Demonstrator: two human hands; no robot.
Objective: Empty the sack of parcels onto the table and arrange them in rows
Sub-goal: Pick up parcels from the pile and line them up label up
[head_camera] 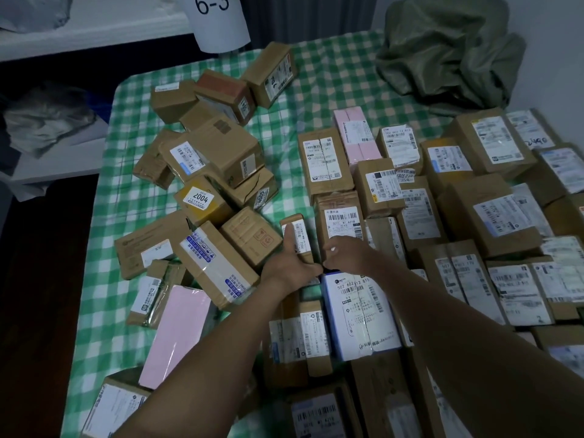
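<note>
Brown small parcel (298,230) on green-checked table (284,128) | left hand (289,267) gripped it, thumb along its side | right hand (344,256) just beside, fingers curled — grip unclear

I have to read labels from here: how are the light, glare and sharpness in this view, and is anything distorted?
Head view: dim overall, darkest at left; the 2004 sticker reads clearly; the small parcel in the left hand is sharp; labels on the far-right parcels smear pale; the wide lens bows the table edge.
</note>
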